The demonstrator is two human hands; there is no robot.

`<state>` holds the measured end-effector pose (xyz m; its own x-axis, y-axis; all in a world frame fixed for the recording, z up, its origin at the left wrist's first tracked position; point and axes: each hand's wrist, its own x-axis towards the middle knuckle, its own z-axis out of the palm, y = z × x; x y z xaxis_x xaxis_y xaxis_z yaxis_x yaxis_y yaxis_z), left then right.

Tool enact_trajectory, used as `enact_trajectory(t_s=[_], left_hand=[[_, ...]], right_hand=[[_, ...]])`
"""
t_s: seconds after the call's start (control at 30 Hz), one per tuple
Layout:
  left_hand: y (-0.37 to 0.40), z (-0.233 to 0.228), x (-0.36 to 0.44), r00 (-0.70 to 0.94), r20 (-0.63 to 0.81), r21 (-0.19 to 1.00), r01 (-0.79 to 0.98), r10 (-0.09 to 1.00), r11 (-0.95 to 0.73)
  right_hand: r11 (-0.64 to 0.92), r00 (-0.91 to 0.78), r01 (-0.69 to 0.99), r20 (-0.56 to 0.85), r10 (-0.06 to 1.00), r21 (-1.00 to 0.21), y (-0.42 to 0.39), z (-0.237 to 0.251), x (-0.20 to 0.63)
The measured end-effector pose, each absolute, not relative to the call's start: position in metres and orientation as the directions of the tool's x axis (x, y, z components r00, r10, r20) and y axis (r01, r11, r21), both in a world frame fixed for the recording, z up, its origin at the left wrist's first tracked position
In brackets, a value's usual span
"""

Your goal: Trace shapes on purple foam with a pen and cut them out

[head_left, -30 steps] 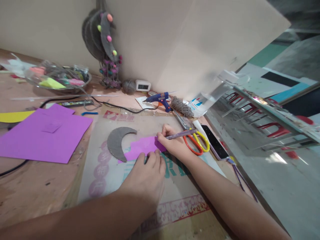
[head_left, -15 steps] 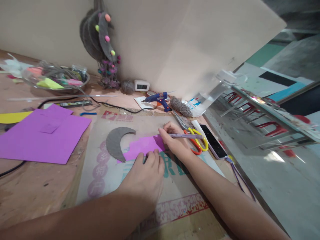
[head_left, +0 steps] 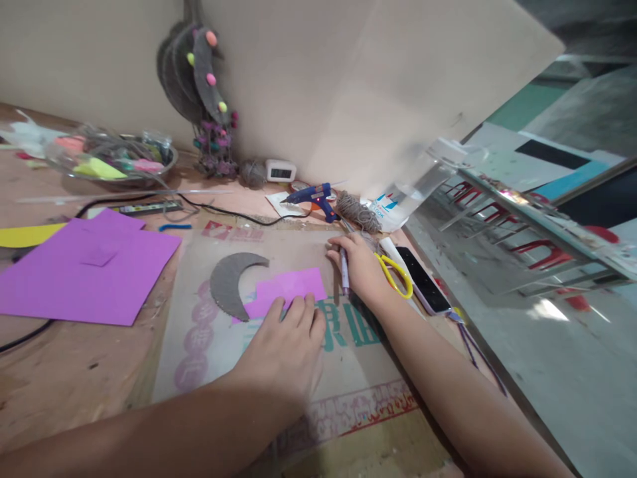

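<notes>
A grey felt crescent (head_left: 226, 285) lies on a printed sheet (head_left: 174, 358), overlapping the left end of a strip of bright purple paper (head_left: 296, 284). Across the strip's lower edge rest the spread fingertips of my left hand (head_left: 286, 338), pressing down from above. To the right of the strip, my right hand (head_left: 362, 267) is closed around a pale purple pen (head_left: 344, 271) that points toward me. Scissors (head_left: 395, 275) with yellow handles lie beside and partly beneath that hand; their blades are mostly hidden.
Larger purple sheets (head_left: 89, 279) lie at left, near a bowl of craft bits (head_left: 114, 166). Behind the printed sheet are a blue glue gun (head_left: 313, 194), its black cord and grey yarn (head_left: 358, 211). A phone (head_left: 423, 279) lies near the table's right edge.
My right hand has shifted up and right, off the strip and over the scissors. The pen has swung from lying sideways to pointing toward me. My left hand has stayed on the strip.
</notes>
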<state>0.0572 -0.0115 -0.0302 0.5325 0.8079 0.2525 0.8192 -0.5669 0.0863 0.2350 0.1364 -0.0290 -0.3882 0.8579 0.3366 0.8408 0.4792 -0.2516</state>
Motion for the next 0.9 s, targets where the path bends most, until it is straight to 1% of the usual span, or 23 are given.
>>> enact_trajectory(t_s=[0.13,0.3,0.37,0.53,0.6,0.63,0.7,0.77,0.83,0.9], left_hand=[[-0.011,-0.031,0.057,0.543,0.245,0.075,0.815,0.803,-0.574],[-0.011,-0.030,0.057,0.547,0.243,0.067,0.814,0.801,-0.577],[-0.011,-0.029,0.057,0.550,0.232,0.064,0.815,0.802,-0.577],[-0.010,-0.027,0.057,0.546,0.221,0.061,0.819,0.808,-0.570],[-0.010,-0.027,0.057,0.539,0.235,0.062,0.822,0.809,-0.566],[-0.010,-0.027,0.057,0.540,0.243,0.061,0.820,0.806,-0.568],[-0.009,-0.026,0.057,0.546,0.254,0.060,0.815,0.798,-0.576],[-0.009,-0.026,0.057,0.549,0.258,0.062,0.812,0.795,-0.580],[-0.009,-0.025,0.056,0.546,0.254,0.067,0.813,0.798,-0.578],[-0.008,-0.024,0.056,0.543,0.250,0.076,0.814,0.801,-0.576]], right_hand=[[0.414,-0.321,0.876,0.341,0.884,-0.248,0.139,-0.025,0.237],[0.401,-0.325,0.887,0.309,0.894,-0.228,0.135,-0.019,0.232],[0.394,-0.320,0.885,0.290,0.902,-0.248,0.135,-0.019,0.230],[0.470,-0.369,0.784,0.303,0.878,-0.406,0.135,-0.025,0.225],[0.486,-0.385,0.719,0.298,0.874,-0.496,0.132,-0.025,0.224],[0.497,-0.411,0.674,0.281,0.867,-0.547,0.129,-0.023,0.225],[0.535,-0.520,0.578,0.227,0.824,-0.617,0.120,-0.018,0.227],[0.598,-0.647,0.524,0.173,0.743,-0.606,0.111,-0.012,0.228],[0.670,-0.718,0.521,0.153,0.679,-0.529,0.103,-0.007,0.227],[0.723,-0.743,0.532,0.167,0.648,-0.441,0.098,-0.006,0.223]])
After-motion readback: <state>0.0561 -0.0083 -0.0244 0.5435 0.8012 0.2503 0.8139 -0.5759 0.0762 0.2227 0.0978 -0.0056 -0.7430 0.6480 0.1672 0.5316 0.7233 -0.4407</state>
